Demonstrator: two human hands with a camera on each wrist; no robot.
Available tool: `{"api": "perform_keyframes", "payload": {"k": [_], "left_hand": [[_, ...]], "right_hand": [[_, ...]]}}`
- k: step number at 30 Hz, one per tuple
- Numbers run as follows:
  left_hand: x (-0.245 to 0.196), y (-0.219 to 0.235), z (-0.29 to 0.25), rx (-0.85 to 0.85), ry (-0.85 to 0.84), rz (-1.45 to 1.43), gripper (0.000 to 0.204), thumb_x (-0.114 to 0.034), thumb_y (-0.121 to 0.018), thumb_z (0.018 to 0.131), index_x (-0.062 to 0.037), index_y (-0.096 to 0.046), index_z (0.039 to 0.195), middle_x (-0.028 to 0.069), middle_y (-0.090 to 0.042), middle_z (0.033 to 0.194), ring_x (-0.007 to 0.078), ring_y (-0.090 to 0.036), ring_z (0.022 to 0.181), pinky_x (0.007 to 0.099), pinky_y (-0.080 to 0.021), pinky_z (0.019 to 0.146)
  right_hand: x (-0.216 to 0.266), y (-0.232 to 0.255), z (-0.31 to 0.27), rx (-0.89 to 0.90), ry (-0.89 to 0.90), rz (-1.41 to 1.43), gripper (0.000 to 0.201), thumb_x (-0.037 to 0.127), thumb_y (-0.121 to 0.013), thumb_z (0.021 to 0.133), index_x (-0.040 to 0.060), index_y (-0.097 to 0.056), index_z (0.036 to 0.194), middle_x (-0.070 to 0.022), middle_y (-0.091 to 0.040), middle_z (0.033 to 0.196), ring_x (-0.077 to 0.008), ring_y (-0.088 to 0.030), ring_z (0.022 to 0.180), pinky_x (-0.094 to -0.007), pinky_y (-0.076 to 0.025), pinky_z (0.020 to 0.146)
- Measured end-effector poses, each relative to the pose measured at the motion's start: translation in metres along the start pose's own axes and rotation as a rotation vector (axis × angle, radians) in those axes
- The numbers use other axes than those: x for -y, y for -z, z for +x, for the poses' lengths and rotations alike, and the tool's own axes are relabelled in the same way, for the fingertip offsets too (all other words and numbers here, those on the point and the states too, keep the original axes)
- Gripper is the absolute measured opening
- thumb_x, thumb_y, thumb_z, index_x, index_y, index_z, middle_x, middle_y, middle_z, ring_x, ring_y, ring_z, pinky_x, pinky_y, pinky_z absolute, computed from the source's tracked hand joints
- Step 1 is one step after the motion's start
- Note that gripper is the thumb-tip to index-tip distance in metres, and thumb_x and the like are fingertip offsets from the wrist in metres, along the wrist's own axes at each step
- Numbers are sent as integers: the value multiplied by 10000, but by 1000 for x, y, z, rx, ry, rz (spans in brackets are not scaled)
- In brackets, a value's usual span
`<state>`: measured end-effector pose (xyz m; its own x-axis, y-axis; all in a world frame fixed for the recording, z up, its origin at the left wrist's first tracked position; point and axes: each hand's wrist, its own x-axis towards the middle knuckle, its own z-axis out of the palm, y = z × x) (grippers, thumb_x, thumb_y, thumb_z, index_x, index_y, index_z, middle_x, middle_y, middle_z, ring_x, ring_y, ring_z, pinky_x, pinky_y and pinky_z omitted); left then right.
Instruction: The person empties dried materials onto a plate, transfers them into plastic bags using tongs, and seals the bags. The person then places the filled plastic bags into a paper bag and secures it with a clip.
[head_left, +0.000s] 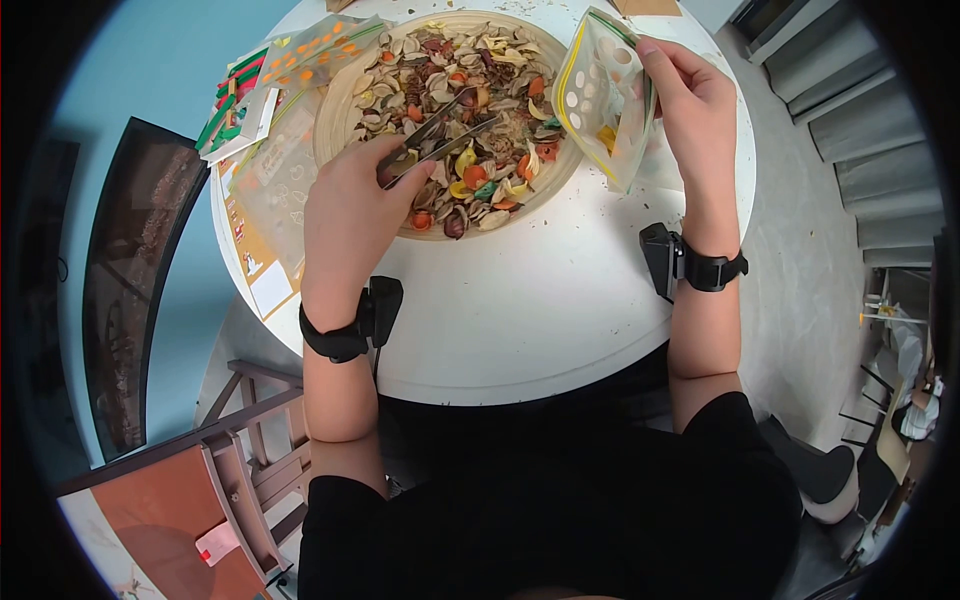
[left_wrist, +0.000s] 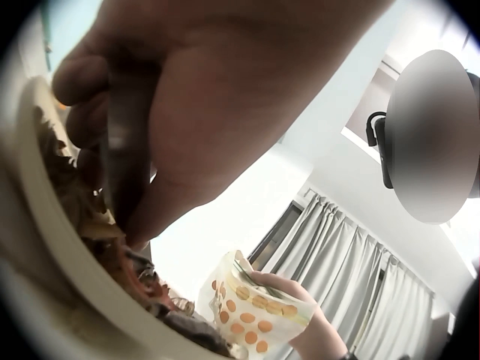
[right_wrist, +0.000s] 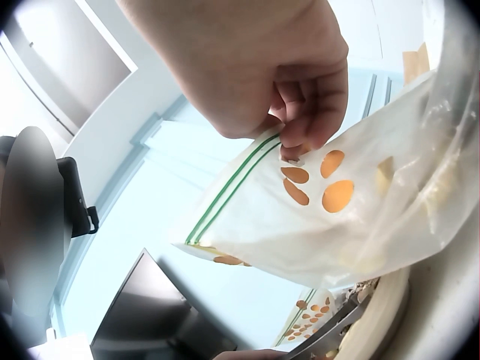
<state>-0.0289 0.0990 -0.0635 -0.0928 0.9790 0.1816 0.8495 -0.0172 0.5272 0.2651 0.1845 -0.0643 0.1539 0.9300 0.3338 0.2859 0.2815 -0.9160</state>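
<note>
My left hand [head_left: 350, 205] grips a pair of metal tongs [head_left: 462, 142] whose two arms stand apart over a round shallow tray [head_left: 332, 135]. Dried flower petals and potpourri pieces [head_left: 480, 175] in brown, orange, yellow and green fill this tray; the tong tips lie among them. In the left wrist view the fingers [left_wrist: 82, 112] wrap the tongs close above the petals. At the tray's right, my right hand [head_left: 695, 100] pinches the top edge of a translucent zip bag [head_left: 590, 90] with paw-print spots. The bag's mouth gapes, and a few yellow pieces [head_left: 607, 138] show inside.
More zip bags lie at the tray's left, one with orange spots [head_left: 315, 55], another clear [head_left: 280, 190]. Beyond them sits a white box [head_left: 245, 125] with red and green items. Small crumbs dot the white table [head_left: 520, 310]. A wooden chair [head_left: 265, 450] stands at lower left.
</note>
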Motion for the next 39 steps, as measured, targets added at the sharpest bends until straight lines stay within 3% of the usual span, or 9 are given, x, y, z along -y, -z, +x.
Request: {"api": "perform_keyframes", "payload": {"k": [7, 10, 13, 19, 22, 25, 34, 37, 39], "left_hand": [[-6, 4, -2, 106, -11, 10, 399, -306, -791, 893, 32, -734, 1097, 118, -673, 747, 179, -615, 672, 333, -472, 630], [-3, 3, -3, 101, -52, -1, 338, -291, -759, 923, 23, -729, 1044, 120, -663, 723, 191, -614, 654, 333, -462, 624], [-8, 6, -4, 99, -45, 55, 334, -372, -707, 938, -42, -739, 975, 145, -689, 795, 344, -672, 759, 426, -511, 671], [-5, 4, -5, 57, -91, 67, 335, -368, -690, 957, -35, -708, 937, 150, -683, 759, 346, -669, 734, 439, -497, 649], [-6, 6, -5, 47, -63, 37, 339, -326, -698, 969, 13, -685, 967, 145, -644, 714, 266, -574, 634, 368, -459, 634], [-12, 11, -3, 68, -6, 7, 332, -356, -698, 955, -24, -706, 940, 154, -653, 700, 350, -630, 660, 424, -481, 625], [-9, 13, -3, 149, 19, 13, 346, -368, -739, 910, -24, -728, 949, 159, -673, 725, 342, -651, 682, 419, -492, 639], [-2, 7, -4, 73, -79, 28, 322, -291, -739, 923, 20, -717, 1006, 129, -628, 685, 210, -561, 612, 343, -446, 612], [0, 6, -4, 62, -79, 19, 317, -288, -734, 929, 21, -718, 996, 130, -627, 684, 216, -557, 606, 344, -445, 609]], "right_hand": [[2, -1, -2, 20, 4, -13, 316, 268, -689, 992, -13, -767, 1114, 5, -677, 751, -44, -559, 653, -216, -418, 581], [1, -2, -2, 33, 9, -14, 315, 273, -689, 993, -7, -769, 1114, 8, -674, 749, -41, -547, 646, -216, -414, 578], [0, -3, -2, 50, 8, -18, 315, 275, -689, 993, -5, -770, 1111, 12, -672, 744, -40, -541, 642, -216, -413, 577], [13, -6, -8, 75, -28, 7, 316, 274, -690, 993, -9, -770, 1110, 13, -671, 737, -38, -538, 634, -215, -414, 573], [11, -7, -8, 75, -32, 18, 317, 274, -694, 990, -9, -770, 1111, 13, -674, 738, -36, -538, 629, -212, -415, 570], [12, -8, -8, 74, -35, 5, 317, 275, -698, 987, -8, -769, 1110, 16, -674, 739, -35, -538, 628, -210, -414, 569], [14, -7, -9, 106, -51, -29, 306, 277, -692, 992, 9, -770, 1117, 26, -670, 733, -26, -541, 639, -207, -408, 568], [12, -7, -10, 112, -52, -17, 305, 272, -688, 994, 8, -769, 1123, 26, -671, 740, -27, -546, 647, -208, -413, 574], [12, -7, -10, 113, -43, -21, 307, 269, -685, 996, 4, -767, 1128, 26, -672, 746, -29, -549, 651, -209, -417, 579]]}}
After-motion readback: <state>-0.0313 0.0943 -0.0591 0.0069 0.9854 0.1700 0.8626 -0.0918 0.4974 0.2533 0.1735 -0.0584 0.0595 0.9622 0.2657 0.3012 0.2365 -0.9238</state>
